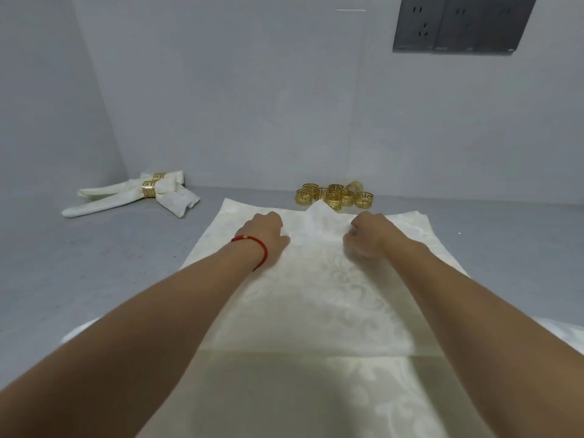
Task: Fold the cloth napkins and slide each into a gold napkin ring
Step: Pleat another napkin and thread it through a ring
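Crowding napkin's (316, 295) far edge: rings (335, 196)

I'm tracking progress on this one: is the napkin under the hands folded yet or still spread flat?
Mostly spread. The napkin lies flat on the table, only its far middle pinched into a raised peak between the left hand and right hand.

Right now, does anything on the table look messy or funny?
One gold ring at the back of the ring pile lies tipped, paler than the rest. The two finished napkins lie crossed, not neatly lined up.
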